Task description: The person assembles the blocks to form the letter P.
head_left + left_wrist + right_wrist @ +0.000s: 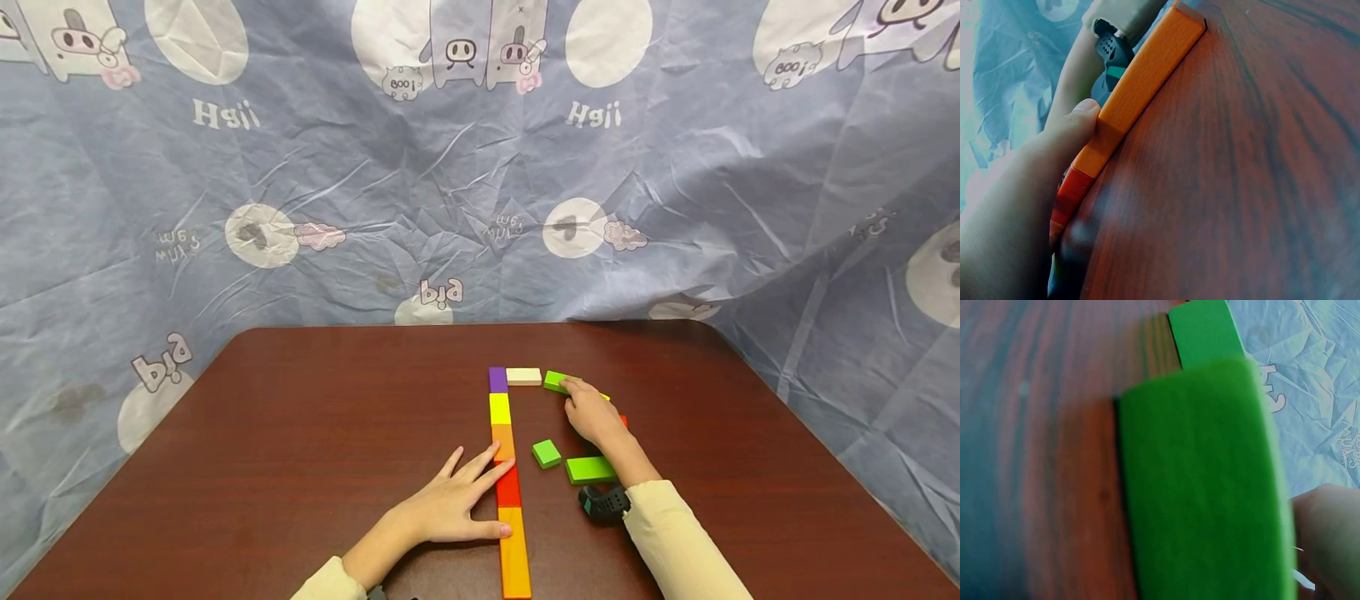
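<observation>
A straight row of blocks runs toward me: purple (498, 380), yellow (499, 409), light orange (502, 440), red (508, 485) and a long orange one (515, 558). Spread across this row, my left hand (450, 506) touches it with its fingertips, the thumb (1087, 106) against the long orange block's side. At the far end a white block (523, 377) extends rightward from the purple one. Just right of it, my right hand (592, 414) pinches a slightly angled green block (553, 381), its fingers covering the right end.
Between the arms lie a small green block (547, 453) and a larger green block (588, 470). Yellow and red pieces (623, 421) peek out behind the right hand. A dark strap (604, 504) hangs at the right wrist. The brown table (337, 400) meets a printed cloth (360, 175).
</observation>
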Tool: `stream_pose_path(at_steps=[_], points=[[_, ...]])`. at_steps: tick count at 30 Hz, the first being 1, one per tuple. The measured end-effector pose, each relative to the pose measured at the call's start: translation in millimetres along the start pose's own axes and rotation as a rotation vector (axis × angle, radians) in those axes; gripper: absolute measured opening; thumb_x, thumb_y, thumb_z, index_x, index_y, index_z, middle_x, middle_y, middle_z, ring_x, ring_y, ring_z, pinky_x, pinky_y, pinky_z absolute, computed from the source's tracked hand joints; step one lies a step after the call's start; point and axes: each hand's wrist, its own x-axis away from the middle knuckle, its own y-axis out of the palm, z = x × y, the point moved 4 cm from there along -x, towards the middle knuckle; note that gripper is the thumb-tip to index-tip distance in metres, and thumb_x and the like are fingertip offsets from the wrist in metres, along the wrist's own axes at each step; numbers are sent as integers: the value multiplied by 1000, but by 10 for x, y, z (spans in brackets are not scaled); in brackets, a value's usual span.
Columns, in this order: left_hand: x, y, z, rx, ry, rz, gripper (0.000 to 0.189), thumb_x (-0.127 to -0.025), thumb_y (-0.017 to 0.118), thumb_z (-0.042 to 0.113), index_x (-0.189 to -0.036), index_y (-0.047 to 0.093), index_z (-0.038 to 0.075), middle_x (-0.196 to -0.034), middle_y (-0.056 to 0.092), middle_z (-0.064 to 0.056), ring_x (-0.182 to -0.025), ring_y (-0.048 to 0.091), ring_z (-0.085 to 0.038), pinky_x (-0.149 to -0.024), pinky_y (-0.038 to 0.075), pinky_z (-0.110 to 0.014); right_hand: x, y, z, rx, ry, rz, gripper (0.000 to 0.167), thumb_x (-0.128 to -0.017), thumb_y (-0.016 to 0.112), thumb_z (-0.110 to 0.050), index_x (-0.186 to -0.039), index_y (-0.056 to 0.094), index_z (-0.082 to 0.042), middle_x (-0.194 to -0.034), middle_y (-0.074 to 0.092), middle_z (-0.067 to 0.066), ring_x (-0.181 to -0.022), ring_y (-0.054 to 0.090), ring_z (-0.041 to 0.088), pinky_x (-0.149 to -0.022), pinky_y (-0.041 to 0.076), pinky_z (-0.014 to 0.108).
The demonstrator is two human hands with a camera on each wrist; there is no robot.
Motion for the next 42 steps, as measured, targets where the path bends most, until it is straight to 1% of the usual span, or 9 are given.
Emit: stream_pose_path(at_steps=[5,9,16,23,26,32,35,38,42], points=[[5,3,-4,-4,-2,-3,80,-82,37,70,-147,13,29,-155,5,-2,-141,18,-14,-112,6,-54,1,9,-23,33,-9,28,39,-90,42,-9,-128,50,-2,-136,46,15,-127,40,35,-100,33,56],[6,13,-2,14,-7,-18,80,-83,37,70,-147,12,30,-155,4,-1,-141,17,-14,-112,6,-53,18,23,-37,44,-15,33,40,-90,43,-10,-128,50,-2,-136,46,15,-126,41,35,-99,33,57],[-10,10,14,3,2,-8,80,-83,38,70,-147,13,29,-155,6,-3,-140,19,-15,-112,6,-54,23,47,-4,28,10,27,43,-90,44,-13,-132,46,-4,-139,43,14,-128,37,34,-102,29,56],[-14,-5,27,-2,1,-6,80,-82,37,70,-147,13,29,-155,6,-2,-140,20,-15,-112,7,-54,22,38,-8,28,-5,32,43,-90,44,-12,-132,46,-2,-139,42,15,-128,37,35,-102,29,56],[-14,1,32,-3,0,-6,80,-82,37,70,-147,13,29,-155,6,-3,-140,20,-15,-112,7,-54,37,23,-6,6,-4,37,44,-91,44,-12,-134,44,-2,-141,40,15,-130,35,35,-102,29,57],[-14,28,29,5,-7,-14,80,-82,38,70,-147,12,29,-155,6,-2,-140,19,-15,-112,6,-53,139,-116,42,-31,-11,103,46,-91,46,-13,-135,42,-1,-141,40,16,-129,35,37,-101,29,59],[-14,22,28,17,-15,-24,80,-82,38,70,-147,12,30,-155,5,-1,-141,18,-15,-113,4,-52,219,-191,104,-36,8,121,46,-91,47,-15,-135,42,-1,-140,40,17,-128,35,38,-99,29,60],[-7,8,28,19,-14,-22,80,-82,39,70,-147,12,30,-155,5,-2,-141,18,-15,-112,5,-53,309,-234,178,-39,35,131,45,-91,47,-15,-133,44,-2,-139,40,17,-126,36,39,-98,29,61],[8,4,13,21,-17,-25,81,-82,38,70,-147,13,29,-155,5,-2,-141,18,-16,-112,5,-53,409,-216,245,-17,41,122,40,-91,46,-16,-128,50,-4,-136,42,18,-122,40,39,-95,33,60]])
